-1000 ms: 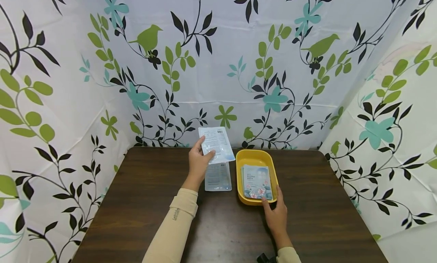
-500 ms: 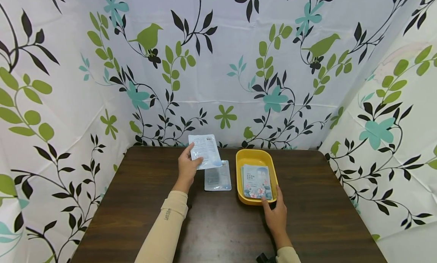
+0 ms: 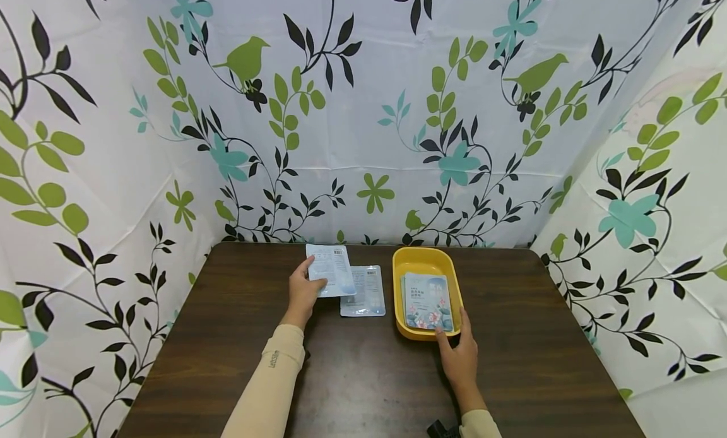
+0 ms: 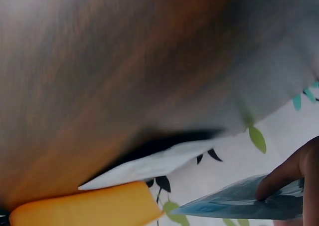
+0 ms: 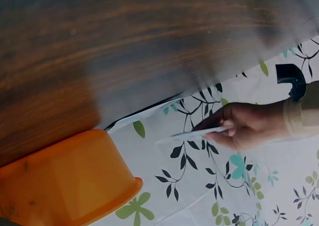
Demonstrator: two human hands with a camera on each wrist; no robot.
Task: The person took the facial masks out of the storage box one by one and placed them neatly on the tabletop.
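Observation:
My left hand (image 3: 303, 291) pinches a flat pale-blue sachet (image 3: 332, 271) by its left side, thumb on top. Printed text and a barcode face up on it. It hangs above the table, its right edge overlapping a second sachet (image 3: 366, 291) lying flat there. In the left wrist view the held sachet (image 4: 219, 201) is tilted beside the thumb. Just right of the flat sachet stands a yellow plastic tub (image 3: 421, 255). Inside it lies a small stack of flowered sachets (image 3: 428, 302). My right hand (image 3: 459, 356) grips the tub's near right corner.
The dark wooden table (image 3: 227, 337) extends around the tub and sachets. A patterned cloth (image 3: 363, 110) hangs behind its far edge and on both sides. A black strap-like piece (image 3: 443, 429) shows at the right wrist.
My left hand has moved left and nearer with its sachet, lowering it toward the table and uncovering more of the flat one. The right hand and tub stay put.

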